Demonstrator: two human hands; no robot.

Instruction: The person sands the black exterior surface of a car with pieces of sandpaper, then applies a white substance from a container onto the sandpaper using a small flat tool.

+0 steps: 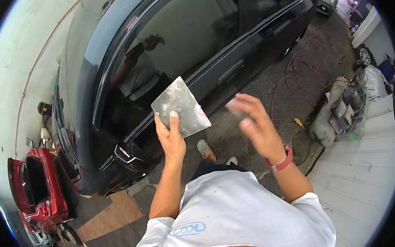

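Observation:
My left hand (pixel 171 138) grips a flat, square grey plate (pixel 178 102) by its near edge, thumb on top. Whitish smears cover the plate, and a pale dab with a pinkish line sits near its right corner. To the right, apart from the plate, my right hand (pixel 259 129) is raised and smeared by motion. Something small, flat and greyish shows at its fingertips, too blurred to name. A red band is round that wrist. Just beyond the plate stands a black car (pixel 229 53), its side window reflecting a person.
The car's side mirror (pixel 129 157) juts out left of my left forearm. A red car body (pixel 43 187) stands far left. On the right are a green compressor (pixel 337 115), a red hose (pixel 294 77) and a yellow-handled tool (pixel 299 123) on the dark floor.

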